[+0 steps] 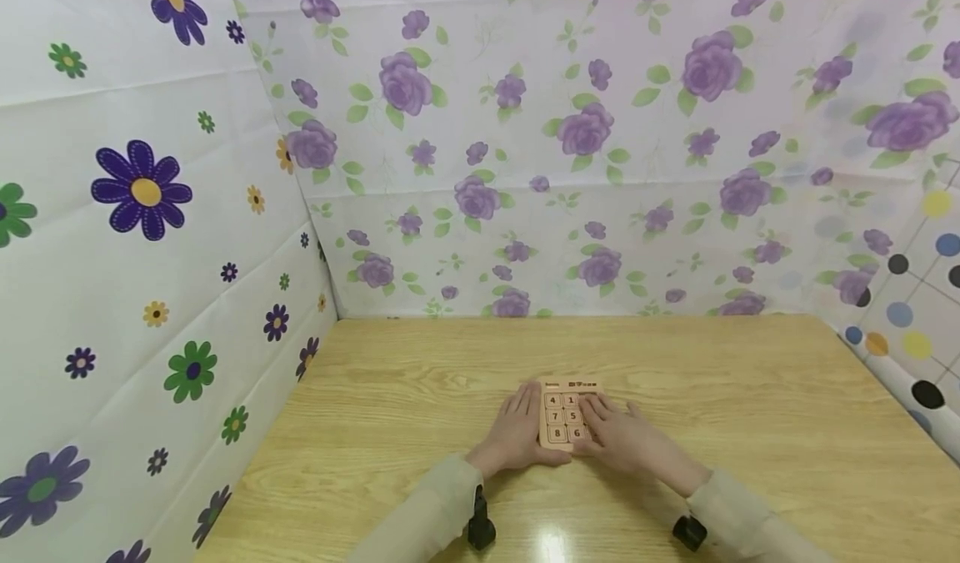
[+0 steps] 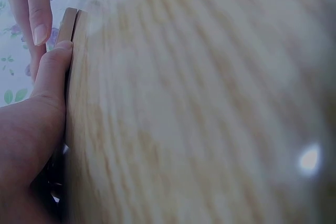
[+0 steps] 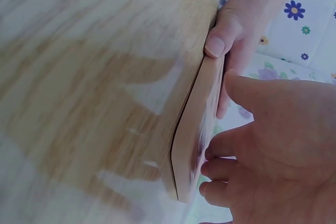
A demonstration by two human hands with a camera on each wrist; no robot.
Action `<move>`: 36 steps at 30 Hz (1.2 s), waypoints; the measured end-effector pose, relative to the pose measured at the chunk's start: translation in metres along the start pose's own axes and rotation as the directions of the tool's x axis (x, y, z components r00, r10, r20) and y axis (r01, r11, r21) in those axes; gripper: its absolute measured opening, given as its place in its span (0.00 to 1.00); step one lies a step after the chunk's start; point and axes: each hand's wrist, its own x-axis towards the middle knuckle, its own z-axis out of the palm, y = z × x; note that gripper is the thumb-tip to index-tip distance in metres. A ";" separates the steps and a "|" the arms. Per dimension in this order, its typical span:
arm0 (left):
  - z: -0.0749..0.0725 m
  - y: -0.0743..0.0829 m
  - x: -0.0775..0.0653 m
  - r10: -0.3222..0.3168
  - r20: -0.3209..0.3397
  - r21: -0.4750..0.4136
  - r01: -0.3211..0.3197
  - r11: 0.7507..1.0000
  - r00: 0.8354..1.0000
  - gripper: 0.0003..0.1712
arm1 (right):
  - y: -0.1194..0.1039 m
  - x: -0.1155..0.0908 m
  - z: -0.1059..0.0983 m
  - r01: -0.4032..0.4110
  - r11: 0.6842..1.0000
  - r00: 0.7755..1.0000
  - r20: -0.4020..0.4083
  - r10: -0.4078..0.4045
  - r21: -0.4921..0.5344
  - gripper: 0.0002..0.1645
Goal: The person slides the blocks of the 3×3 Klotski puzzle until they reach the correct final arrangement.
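Note:
A flat wooden number sliding puzzle [image 1: 556, 417] lies on the table, its square tiles showing 4, 1, 7, 5, 8 and 6. My left hand [image 1: 513, 434] holds it by the near left corner, fingers along the left side and thumb against the near edge. Over the right column of tiles my right hand [image 1: 622, 438] spreads its fingers, covering that part of the face. In the right wrist view the puzzle's side [image 3: 191, 129] is seen edge-on, with the right fingertips [image 3: 214, 192] close to its face.
The wood-grain table [image 1: 420, 379] stretches around both hands. A purple-flowered cloth [image 1: 525, 146] hangs behind it, a daisy-print cloth [image 1: 187, 296] on the left, and a dotted cloth [image 1: 900, 338] at the right. Black wrist devices sit at both cuffs.

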 end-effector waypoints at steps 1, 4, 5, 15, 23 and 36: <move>0.000 0.000 0.000 0.000 -0.001 -0.002 0.000 1.000 1.000 0.73 | 0.000 -0.001 -0.001 -0.001 1.000 1.000 0.000 0.001 0.000 0.46; 0.000 0.000 0.001 0.002 -0.004 -0.003 -0.002 1.000 1.000 0.73 | 0.002 -0.003 -0.001 -0.003 1.000 1.000 0.007 0.003 -0.014 0.46; -0.001 0.000 0.001 0.002 -0.005 -0.004 -0.002 1.000 1.000 0.73 | 0.002 -0.004 0.000 -0.004 1.000 1.000 0.010 0.005 -0.016 0.46; -0.001 0.001 0.000 -0.010 0.006 -0.009 0.011 1.000 1.000 0.73 | -0.002 -0.019 -0.003 -0.020 1.000 0.997 0.074 0.021 -0.011 0.47; -0.002 0.001 0.000 -0.003 -0.001 -0.029 0.003 1.000 1.000 0.73 | -0.005 -0.026 -0.006 -0.011 1.000 0.998 0.067 0.010 0.014 0.47; -0.002 0.001 0.000 -0.004 0.000 -0.024 0.004 1.000 1.000 0.73 | -0.006 -0.024 -0.011 -0.015 1.000 0.996 0.087 0.013 0.024 0.49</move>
